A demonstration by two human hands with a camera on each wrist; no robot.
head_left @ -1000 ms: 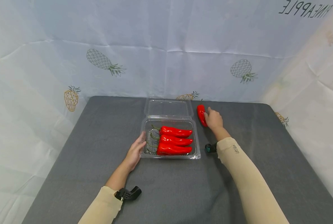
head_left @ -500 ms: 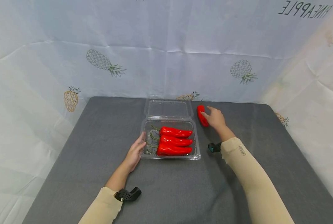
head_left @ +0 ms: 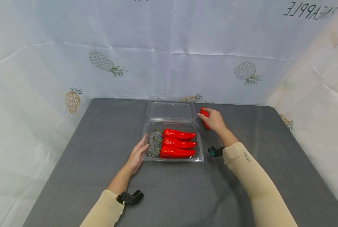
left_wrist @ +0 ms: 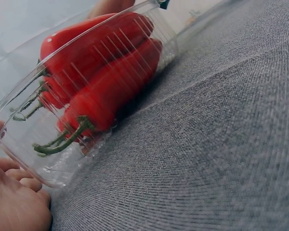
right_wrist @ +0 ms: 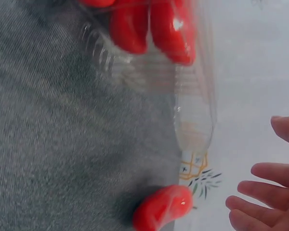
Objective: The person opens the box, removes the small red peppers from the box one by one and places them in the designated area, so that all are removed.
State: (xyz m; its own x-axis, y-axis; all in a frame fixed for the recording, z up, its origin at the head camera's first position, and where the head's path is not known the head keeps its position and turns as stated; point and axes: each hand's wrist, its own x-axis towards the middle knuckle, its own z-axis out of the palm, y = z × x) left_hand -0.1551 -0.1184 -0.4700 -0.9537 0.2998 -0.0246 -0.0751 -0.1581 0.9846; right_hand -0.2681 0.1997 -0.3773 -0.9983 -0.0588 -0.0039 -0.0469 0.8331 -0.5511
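Seems nearly done, with at least 3 red peppers (head_left: 178, 143) inside the clear container (head_left: 171, 160) gripped by the left hand (head_left: 136, 155), and 1 loose pepper (right_wrist: 160, 208) left over, far and right, beneath the spread-fingered right hand (head_left: 215, 121).

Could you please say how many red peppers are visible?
At least 4: three red peppers lie side by side in the clear plastic container and one pepper lies on the table by the right hand. More may be hidden underneath.
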